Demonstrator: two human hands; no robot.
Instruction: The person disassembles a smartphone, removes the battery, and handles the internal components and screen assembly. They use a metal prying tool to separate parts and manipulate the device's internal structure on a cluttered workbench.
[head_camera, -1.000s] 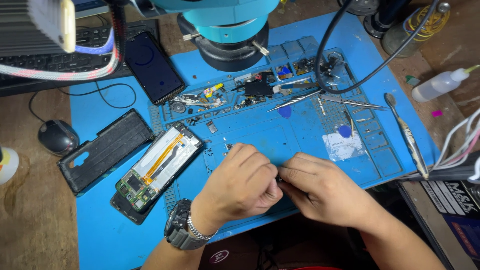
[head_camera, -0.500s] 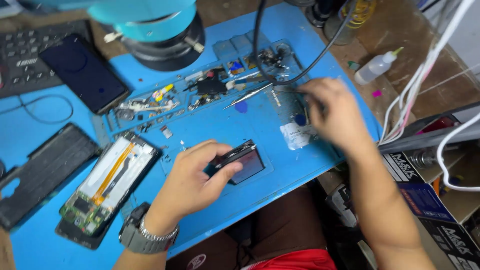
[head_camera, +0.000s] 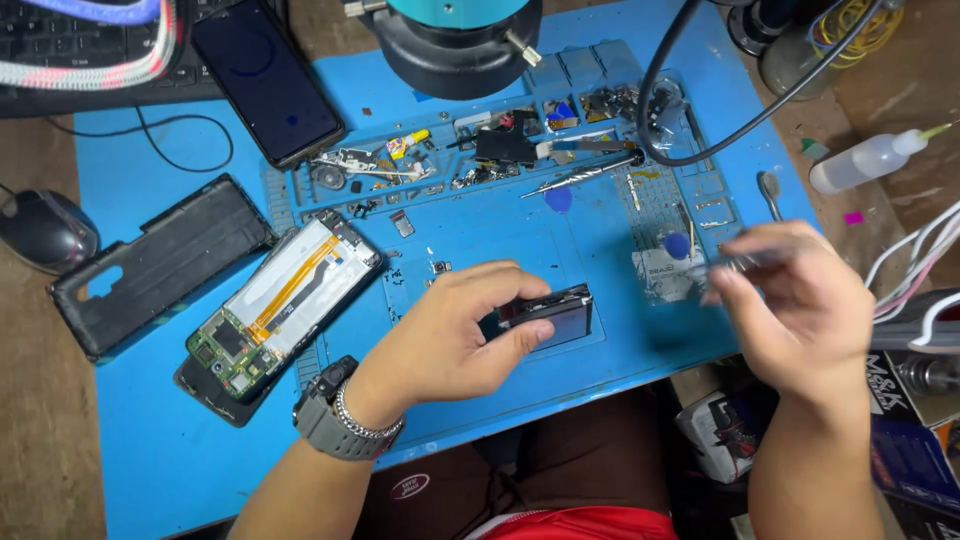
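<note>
Beside opened phone: left hand grips module.

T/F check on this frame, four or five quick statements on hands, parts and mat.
1. The left hand grips a small dark rectangular part. True.
2. The opened phone lies right of that part. False: it lies left of it.
3. The right hand rests flat on the keyboard. False: it is raised over the blue mat, pinching a thin blurred tool.
4. A wristwatch is on the left wrist. True.
</note>
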